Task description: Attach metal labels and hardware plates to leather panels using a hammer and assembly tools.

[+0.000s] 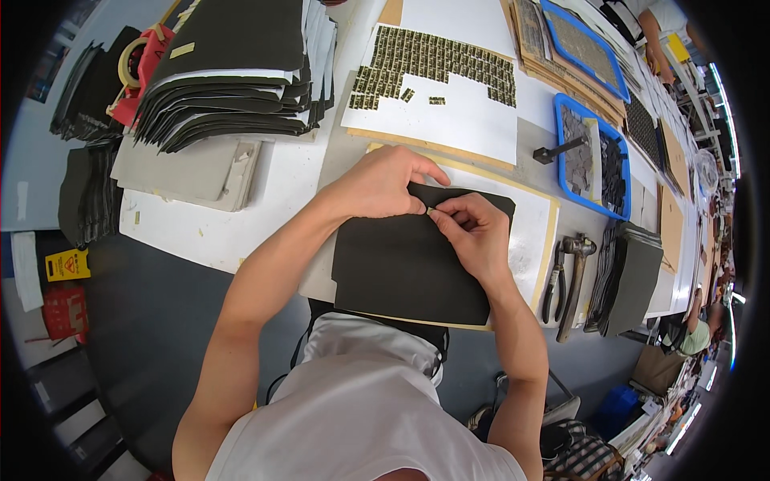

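A black sheet (405, 264) with notched corners lies before me on the worktable. My left hand (387, 183) is at its far edge, thumb on top and fingers curved over the edge, gripping it. My right hand (475, 234) pinches a tiny pale piece (431, 210) against the sheet beside my left thumb; the fingertips mostly hide it. Beyond both hands, many small gold-and-black metal pieces (437, 60) lie in rows on a white board (473, 144), with a couple lying loose near them.
On the left are a stack of black sheets (233, 48), grey boards (180, 172) and a red tape dispenser (148, 68). To the right are pliers (553, 280), a hammer (576, 276), more black pieces (634, 276), a blue tray (564, 172) and a black block-shaped tool (557, 151).
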`<state>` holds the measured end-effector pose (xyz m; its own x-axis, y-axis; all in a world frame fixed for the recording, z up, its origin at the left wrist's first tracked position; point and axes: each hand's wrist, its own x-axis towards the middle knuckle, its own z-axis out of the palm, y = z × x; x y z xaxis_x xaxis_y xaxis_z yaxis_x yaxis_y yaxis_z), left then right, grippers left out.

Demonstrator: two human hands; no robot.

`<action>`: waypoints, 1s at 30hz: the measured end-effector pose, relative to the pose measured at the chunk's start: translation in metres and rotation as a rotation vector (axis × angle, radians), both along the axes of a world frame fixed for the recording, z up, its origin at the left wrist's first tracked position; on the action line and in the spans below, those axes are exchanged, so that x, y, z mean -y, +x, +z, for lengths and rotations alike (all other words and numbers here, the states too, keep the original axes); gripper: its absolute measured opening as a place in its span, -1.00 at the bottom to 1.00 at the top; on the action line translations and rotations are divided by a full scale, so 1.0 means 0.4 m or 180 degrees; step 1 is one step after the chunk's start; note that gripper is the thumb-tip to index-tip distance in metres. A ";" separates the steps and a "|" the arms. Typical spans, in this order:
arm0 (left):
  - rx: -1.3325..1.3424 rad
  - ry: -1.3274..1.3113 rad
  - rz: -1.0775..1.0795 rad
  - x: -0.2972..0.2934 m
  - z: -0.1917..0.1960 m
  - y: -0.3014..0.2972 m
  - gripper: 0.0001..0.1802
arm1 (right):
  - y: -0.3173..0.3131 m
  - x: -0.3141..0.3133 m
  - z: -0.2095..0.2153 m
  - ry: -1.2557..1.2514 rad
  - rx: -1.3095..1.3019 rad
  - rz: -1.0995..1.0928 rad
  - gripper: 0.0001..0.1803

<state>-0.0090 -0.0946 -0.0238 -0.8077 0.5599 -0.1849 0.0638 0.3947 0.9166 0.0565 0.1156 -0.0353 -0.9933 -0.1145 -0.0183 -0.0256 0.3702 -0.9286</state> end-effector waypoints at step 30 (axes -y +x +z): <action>0.0251 0.0090 0.0001 -0.023 0.044 0.026 -0.42 | -0.003 -0.015 0.013 0.0324 -0.0491 0.0078 -0.90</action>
<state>0.0014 -0.0855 -0.0060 -0.7915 0.5655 -0.2319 -0.0091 0.3685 0.9296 0.0553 0.1214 -0.0303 -0.9821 -0.1442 0.1214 -0.1751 0.4596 -0.8707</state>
